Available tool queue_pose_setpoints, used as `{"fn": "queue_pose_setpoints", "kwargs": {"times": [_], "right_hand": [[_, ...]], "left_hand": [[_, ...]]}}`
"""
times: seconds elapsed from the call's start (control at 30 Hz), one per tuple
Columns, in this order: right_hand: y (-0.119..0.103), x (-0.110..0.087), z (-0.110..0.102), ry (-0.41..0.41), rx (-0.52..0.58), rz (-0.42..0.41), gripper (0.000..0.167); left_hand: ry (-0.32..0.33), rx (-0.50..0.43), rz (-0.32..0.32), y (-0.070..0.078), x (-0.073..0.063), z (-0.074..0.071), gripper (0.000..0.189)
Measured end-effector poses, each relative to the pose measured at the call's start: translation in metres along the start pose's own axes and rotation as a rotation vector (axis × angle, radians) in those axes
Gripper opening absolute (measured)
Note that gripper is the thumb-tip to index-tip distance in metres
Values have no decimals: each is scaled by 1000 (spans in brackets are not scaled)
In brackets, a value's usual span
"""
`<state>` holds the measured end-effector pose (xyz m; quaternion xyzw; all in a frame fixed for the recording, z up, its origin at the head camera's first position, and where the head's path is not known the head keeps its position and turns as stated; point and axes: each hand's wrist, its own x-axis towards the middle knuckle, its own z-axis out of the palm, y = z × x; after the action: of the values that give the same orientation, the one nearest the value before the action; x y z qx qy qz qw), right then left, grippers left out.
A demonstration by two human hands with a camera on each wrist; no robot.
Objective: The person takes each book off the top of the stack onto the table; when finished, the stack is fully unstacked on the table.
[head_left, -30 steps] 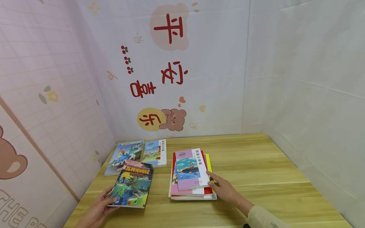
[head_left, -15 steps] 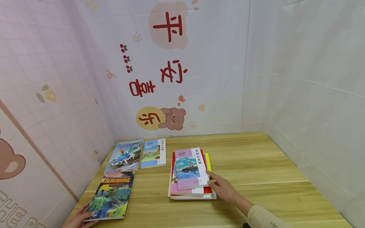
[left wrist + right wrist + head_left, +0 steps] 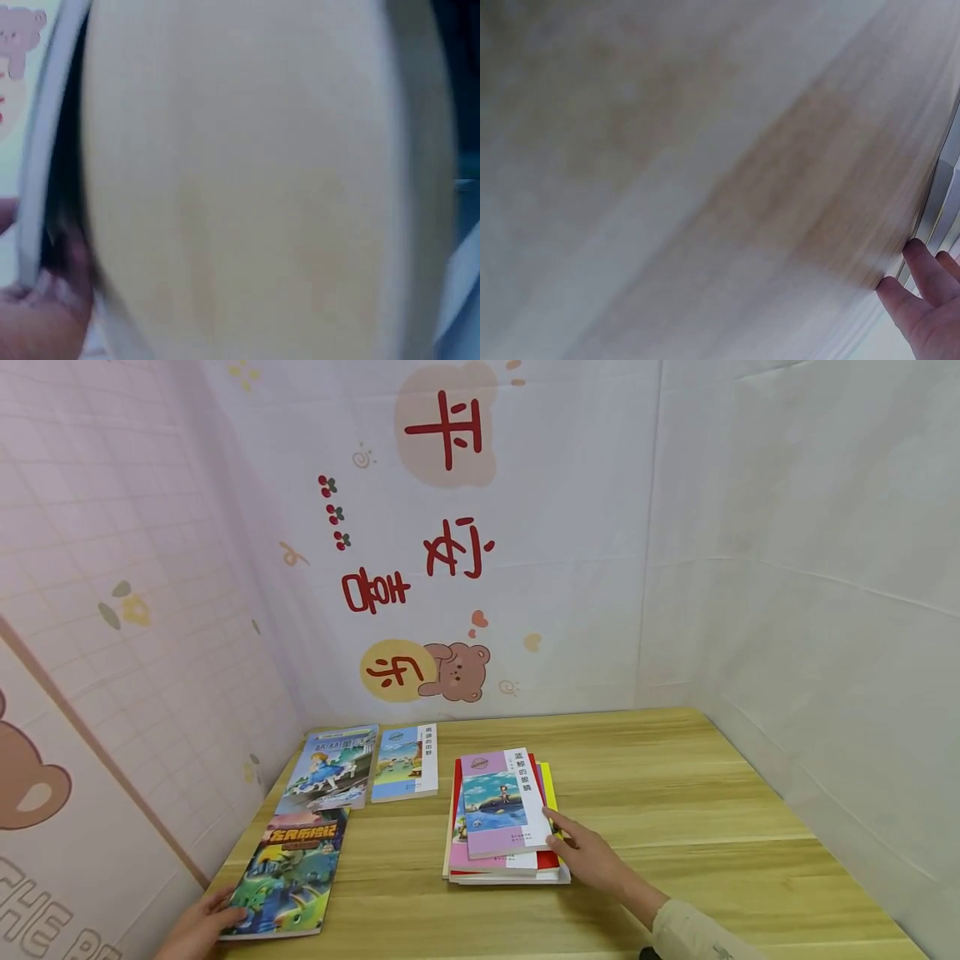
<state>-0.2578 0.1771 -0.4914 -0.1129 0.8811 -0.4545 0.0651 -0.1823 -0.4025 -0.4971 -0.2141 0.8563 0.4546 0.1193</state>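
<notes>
Left hand (image 3: 198, 923): pinches the green book (image 3: 291, 877) by its lower-left corner, near the table's (image 3: 675, 810) left edge.
Right hand (image 3: 591, 860): fingers extended, touching the pile's (image 3: 498, 810) right side.
Pile: mid-table.
Far-left corner: larger blue book (image 3: 327, 770), smaller blue book (image 3: 403, 763) beside it.

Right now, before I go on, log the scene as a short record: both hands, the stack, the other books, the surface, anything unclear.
left hand: holds the green-cover book by its left edge, close to the near corner
book stack: several books, edges not flush; lilac-and-white book on top
right hand: fingers at the right edge of the lilac-and-white book
back-left books: girl-in-blue-dress book, with the blue-and-white book to its right
surface: wood-grain table
unclear: whether the green-cover book touches the table
</notes>
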Motion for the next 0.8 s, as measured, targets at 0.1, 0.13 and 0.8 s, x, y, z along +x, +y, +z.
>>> {"fn": "queue_pose_setpoints", "kwargs": {"times": [0.1, 0.13, 0.8], "right_hand": [[1, 0, 1, 11, -4, -10, 51], [2, 0, 1, 13, -5, -13, 51], [2, -1, 5, 34, 19, -11, 50]], "left_hand": [[37, 36, 28, 8, 2, 3, 81], [41, 15, 37, 11, 3, 4, 80], [58, -201, 303, 110, 0, 69, 53]]}}
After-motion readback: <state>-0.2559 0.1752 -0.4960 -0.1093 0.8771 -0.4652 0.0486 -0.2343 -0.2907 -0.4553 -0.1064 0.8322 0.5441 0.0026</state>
